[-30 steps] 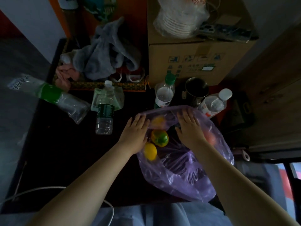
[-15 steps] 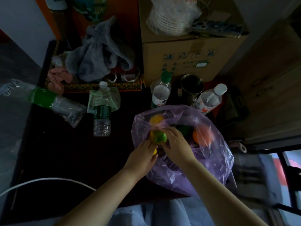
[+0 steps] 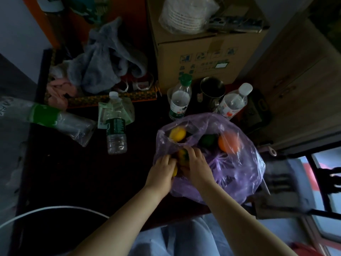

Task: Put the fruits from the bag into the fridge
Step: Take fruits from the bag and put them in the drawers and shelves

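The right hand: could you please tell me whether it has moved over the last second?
Yes. The right hand has drawn back toward the person, away from the green-capped bottle, gripping a yellow-green fruit.

Both forearms bare, reaching in from the near edge and converging toward the far right. Left hand palm down, fingers curled round a yellow fruit. Right hand just beside it, knuckles up, fingers curled over a yellow-green fruit. Hands nearly touching.
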Available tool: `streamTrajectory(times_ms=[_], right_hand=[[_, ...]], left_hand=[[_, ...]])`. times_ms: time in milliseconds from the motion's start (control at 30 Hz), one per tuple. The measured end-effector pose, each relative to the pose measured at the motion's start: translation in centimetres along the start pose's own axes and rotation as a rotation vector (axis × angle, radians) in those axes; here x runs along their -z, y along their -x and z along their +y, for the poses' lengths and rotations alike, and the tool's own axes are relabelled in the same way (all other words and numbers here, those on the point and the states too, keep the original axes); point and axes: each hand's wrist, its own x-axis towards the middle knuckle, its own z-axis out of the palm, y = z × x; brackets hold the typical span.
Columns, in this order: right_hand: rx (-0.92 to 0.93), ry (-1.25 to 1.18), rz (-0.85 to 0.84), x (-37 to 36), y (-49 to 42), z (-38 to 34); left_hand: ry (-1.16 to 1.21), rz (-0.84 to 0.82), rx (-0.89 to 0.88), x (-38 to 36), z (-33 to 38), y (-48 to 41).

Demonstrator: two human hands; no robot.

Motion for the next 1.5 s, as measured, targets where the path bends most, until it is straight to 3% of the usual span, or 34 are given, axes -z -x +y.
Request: streamTrajectory(times_ms=[133, 300, 500, 733, 900, 1033, 1333, 1500], right_hand=[[-0.065, -0.05, 0.065, 0.1, 0.7, -0.2], [-0.084, -0.054, 0.211, 1.9, 2.6, -0.4], [-0.089, -0.187, 0.478, 5.3, 7.2, -1.4], [-0.016, -0.243, 0.796, 9.2, 16.1, -1.9], [-0.078, -0.214, 0.948, 9.9, 26.6, -2.3], [-0.196, -0.199, 1.105, 8.6, 36.0, -2.9], [-0.489, -0.031, 1.393, 9.1, 52.6, -7.6], [-0.739, -0.028, 1.455, 5.9, 58.0, -10.9]], left_hand=[[-0.05, -0.06, -0.011, -0.3, -0.5, -0.1], [-0.124, -0.004, -0.042, 0.5, -0.7, 0.0], [0.46, 0.226, -0.144, 4.3, 2.2, 1.2], [0.51, 0.371, -0.462, 9.6, 8.3, 5.3], [0.502, 0.239, -0.655, 11.3, 14.1, 12.1], [0.497, 0.121, -0.91, 10.8, 17.7, 17.7], [0.44, -0.002, -1.377, 13.6, 26.7, 28.0], [0.315, -0.156, -1.588, 12.6, 28.0, 32.5]])
